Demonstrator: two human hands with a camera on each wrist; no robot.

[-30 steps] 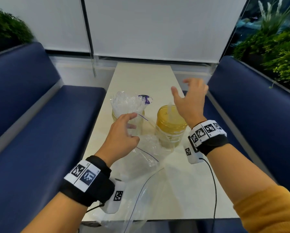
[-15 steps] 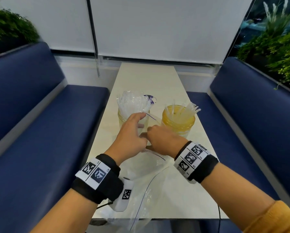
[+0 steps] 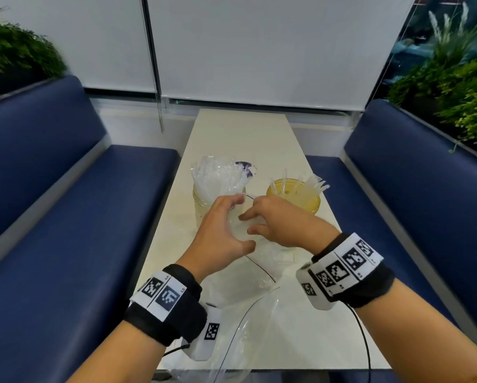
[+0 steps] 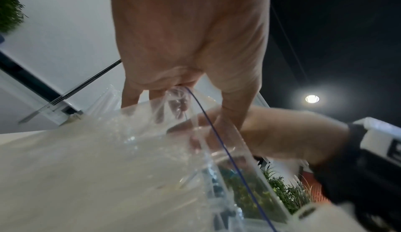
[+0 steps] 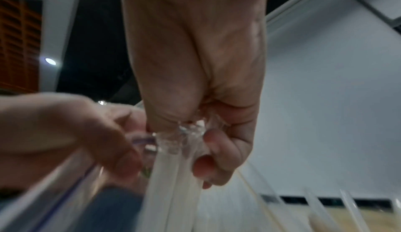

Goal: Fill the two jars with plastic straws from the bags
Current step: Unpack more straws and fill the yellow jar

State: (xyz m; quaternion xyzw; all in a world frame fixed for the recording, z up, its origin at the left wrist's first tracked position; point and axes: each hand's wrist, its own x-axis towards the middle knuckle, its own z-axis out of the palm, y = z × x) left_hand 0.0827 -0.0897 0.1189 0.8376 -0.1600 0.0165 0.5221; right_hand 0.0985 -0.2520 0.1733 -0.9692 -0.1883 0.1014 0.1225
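Note:
Two yellowish jars stand mid-table. The left jar [image 3: 201, 205] is packed with clear straws [image 3: 215, 176]. The right jar [image 3: 309, 201] holds a few straws [image 3: 312, 183] leaning right. In front of them lies a clear zip bag [image 3: 262, 258] with a blue seal line. My left hand [image 3: 220, 230] pinches the bag's rim [image 4: 190, 96] and holds the mouth open. My right hand [image 3: 276, 225] reaches into the bag, its fingers curled round a bundle of straws [image 5: 173, 175].
A second, flattened clear bag [image 3: 243, 327] lies near the table's front edge [image 3: 287, 370]. Blue bench seats [image 3: 74, 217] run along both sides of the narrow white table [image 3: 240, 134]. Plants [image 3: 453, 78] stand behind the benches. A purple-marked scrap [image 3: 245, 165] lies behind the left jar.
My right hand came back from above the right jar, where it left straws, down into the bag and closed round another bundle. The left hand kept holding the bag's rim.

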